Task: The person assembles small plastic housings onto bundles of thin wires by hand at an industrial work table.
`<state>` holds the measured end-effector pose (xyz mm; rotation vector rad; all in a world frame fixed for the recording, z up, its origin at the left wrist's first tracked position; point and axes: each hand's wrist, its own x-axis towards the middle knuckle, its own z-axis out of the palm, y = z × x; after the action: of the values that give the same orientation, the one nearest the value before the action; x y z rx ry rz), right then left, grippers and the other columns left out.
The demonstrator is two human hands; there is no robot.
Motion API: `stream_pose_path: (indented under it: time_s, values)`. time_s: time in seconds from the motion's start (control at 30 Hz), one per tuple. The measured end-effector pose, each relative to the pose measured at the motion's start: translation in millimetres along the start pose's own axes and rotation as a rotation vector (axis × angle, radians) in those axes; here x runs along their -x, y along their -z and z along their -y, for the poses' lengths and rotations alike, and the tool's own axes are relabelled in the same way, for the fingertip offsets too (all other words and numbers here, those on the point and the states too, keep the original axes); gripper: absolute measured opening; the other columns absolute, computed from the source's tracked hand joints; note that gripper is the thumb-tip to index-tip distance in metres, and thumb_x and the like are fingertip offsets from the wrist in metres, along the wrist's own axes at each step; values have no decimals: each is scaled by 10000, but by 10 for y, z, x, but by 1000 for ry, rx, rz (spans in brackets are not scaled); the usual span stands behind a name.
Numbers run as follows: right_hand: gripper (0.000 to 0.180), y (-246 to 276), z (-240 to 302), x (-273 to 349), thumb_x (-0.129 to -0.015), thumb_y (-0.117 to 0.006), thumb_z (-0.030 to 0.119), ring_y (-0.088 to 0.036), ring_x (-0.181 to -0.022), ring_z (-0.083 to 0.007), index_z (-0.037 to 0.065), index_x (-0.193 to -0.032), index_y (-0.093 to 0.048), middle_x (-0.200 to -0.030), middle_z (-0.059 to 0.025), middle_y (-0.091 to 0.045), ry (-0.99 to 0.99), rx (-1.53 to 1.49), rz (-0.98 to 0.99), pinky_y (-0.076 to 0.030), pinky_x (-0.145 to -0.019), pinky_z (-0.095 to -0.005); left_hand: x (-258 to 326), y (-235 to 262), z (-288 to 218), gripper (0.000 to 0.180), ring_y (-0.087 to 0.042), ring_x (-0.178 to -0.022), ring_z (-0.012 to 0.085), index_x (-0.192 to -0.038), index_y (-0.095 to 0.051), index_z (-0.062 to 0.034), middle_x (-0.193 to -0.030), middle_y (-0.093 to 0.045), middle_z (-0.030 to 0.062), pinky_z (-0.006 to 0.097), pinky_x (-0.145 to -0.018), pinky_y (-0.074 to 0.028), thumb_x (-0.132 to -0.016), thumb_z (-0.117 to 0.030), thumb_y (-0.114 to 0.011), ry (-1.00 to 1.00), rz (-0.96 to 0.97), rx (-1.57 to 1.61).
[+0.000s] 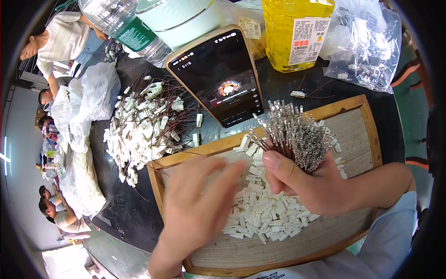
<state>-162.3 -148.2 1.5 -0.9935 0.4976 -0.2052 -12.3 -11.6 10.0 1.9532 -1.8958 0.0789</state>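
My right hand [316,183] is closed round a thick bundle of brown wires with metal crimp terminals [302,135], whose silvery ends fan out above the thumb. Beneath it, a heap of small white connector housings [272,214] lies in a wood-framed tray [223,258]. My left hand [200,200] hovers over the tray's left part, beside the heap. Motion smears its fingers, so I cannot make out whether they hold anything. Left of the tray is a pile of white connectors with brown wires attached [144,125].
A phone [218,76] with a lit screen leans behind the tray. Farther back stand a mint-green container [179,23], a clear bottle [134,32] and a yellow jug [297,35]. Plastic bags [367,56] lie at the right; others [79,139] at the left. Several people [62,42] are beyond.
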Motion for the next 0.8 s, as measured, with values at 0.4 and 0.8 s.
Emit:
stream_pose_path:
  time_s: [0.4, 0.8]
  values:
    - [126, 28, -62, -17, -886, -572, 127, -421, -618, 5, 40, -972, -542, -714, 61, -513, 37, -25, 33, -338, -515, -182, -75, -303, 159, 320, -543, -1049, 252, -1022, -599, -64, -1118, -564, 108, 374, -865, -442, -705, -105, -616, -106, 84, -186]
    - [83, 8, 4, 1, -854, -615, 107, -469, -652, -1, 30, -877, -592, -721, 49, -557, -10, 46, -7, -381, -546, -188, 84, -250, 129, 247, -554, -730, 214, -937, -615, -46, -813, -554, 70, 329, -639, -453, -703, -82, -683, 81, 135, 5]
